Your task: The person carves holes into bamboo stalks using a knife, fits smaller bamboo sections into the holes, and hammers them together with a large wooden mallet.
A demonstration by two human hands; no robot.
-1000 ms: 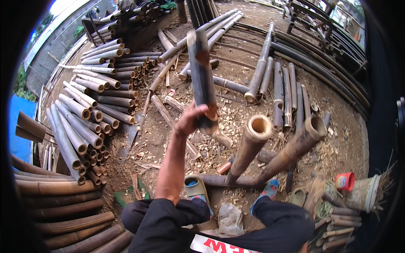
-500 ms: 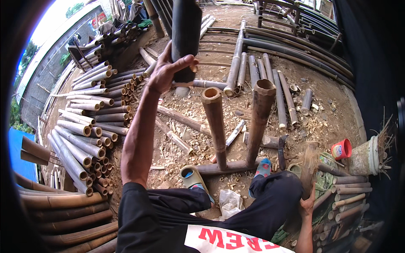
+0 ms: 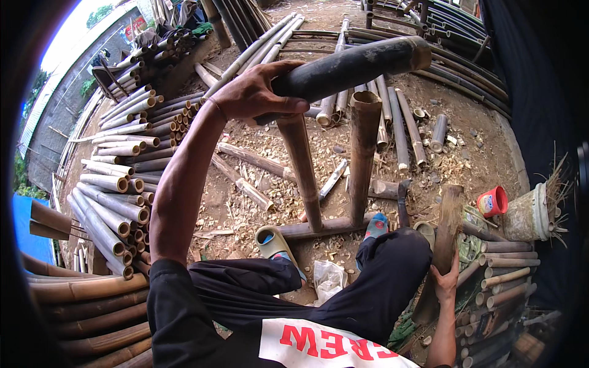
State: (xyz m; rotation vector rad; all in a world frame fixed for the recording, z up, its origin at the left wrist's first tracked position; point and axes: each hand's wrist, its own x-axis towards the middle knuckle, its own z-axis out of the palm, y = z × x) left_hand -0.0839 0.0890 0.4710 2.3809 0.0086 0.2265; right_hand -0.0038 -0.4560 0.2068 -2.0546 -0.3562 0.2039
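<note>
My left hand [image 3: 261, 92] grips one end of a short, thick dark bamboo piece [image 3: 353, 69], held nearly level with its pale cut end to the right. Behind and below it, two upright bamboo posts [image 3: 364, 159] rise from a bamboo pole [image 3: 334, 228] lying on the ground. The left post's top is hidden by the held piece; the right post shows its open top. Low on the right, my right hand [image 3: 446, 279] is closed round a thick, frayed block of wood [image 3: 449, 221], like a mallet. A dark-bladed knife [image 3: 403, 202] stands beside my right knee.
Bamboo poles [image 3: 113, 227] are stacked at left, with cut lengths [image 3: 508, 264] at lower right. A red tub [image 3: 492, 202] and a dirty white bucket [image 3: 527, 213] stand at right. Chips cover the ground; a white plastic bag [image 3: 329, 281] lies between my feet.
My left hand has swung the dark bamboo piece from upright to nearly level, its far end now to the right. The right hand keeps its hold on the wood block.
</note>
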